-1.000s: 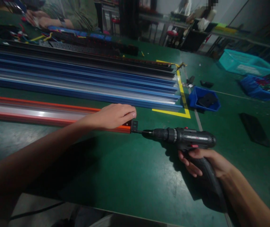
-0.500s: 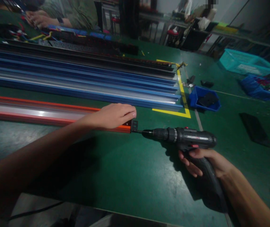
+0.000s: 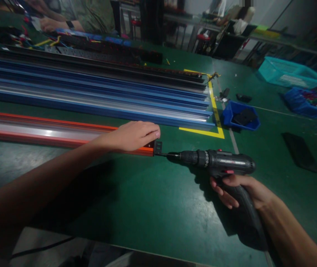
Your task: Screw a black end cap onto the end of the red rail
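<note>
- Gripped around the handle of a black cordless drill [image 3: 219, 163] by the right hand [image 3: 240, 191], fingers wrapped closed on it, one finger up near the red trigger.
- Held level over the green table [image 3: 147, 207], bit pointing left and meeting a small black end cap [image 3: 157, 148].
- Fitted on the right end of a long orange rail [image 3: 50, 135], that cap, with the rail lying flat along the near part of the table and running out of view to the left.
- Pressed down on the rail's right end by the left hand [image 3: 134, 135], palm flat, fingers curled over the far edge just beside the cap; clasping nothing, only bearing down.
- Laid side by side beyond the orange rail, a stack of long blue and silver rails [image 3: 97, 96], ends stopping at a yellow tape corner [image 3: 215, 129].
- Set just right of that tape, a small blue bin [image 3: 240, 116] with dark parts inside.
- Lying flat further right, a black strip [image 3: 300, 152].
- Standing at the far right, a teal crate [image 3: 289, 74] and another blue tray [image 3: 308, 102].
- Seen at the top left, another person's hands [image 3: 50, 24] among coloured wires.
</note>
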### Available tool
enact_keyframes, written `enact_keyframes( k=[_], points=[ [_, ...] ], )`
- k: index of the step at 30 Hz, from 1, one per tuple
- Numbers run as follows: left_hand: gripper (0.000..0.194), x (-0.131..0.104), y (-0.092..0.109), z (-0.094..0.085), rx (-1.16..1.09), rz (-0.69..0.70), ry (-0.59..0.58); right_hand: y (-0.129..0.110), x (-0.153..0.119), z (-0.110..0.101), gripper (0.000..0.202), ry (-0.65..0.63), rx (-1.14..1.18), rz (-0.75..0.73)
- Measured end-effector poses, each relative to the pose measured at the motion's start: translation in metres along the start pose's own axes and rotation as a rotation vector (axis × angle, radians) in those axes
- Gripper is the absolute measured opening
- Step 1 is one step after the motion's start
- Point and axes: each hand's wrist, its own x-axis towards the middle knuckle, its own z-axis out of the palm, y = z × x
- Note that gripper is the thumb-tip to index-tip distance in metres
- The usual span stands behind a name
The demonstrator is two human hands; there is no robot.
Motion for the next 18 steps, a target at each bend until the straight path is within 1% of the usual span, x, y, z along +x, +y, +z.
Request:
enact_keyframes(
  k=[7,13,18],
  points=[
    [0.041,0.0005,-0.0004,0.0004,-0.010,0.005,-0.003,0.0009,-0.0001,-0.0015,0.028,0.005,-0.012,-0.004],
    [0.041,0.0009,-0.0019,0.0014,-0.016,0.011,0.003,0.0026,-0.0015,0.0008,0.027,0.058,-0.018,-0.005],
    [0.041,0.0004,-0.0017,0.0013,-0.020,0.007,0.004,0.0028,-0.0007,0.0002,0.026,0.048,-0.023,-0.016]
  ],
)
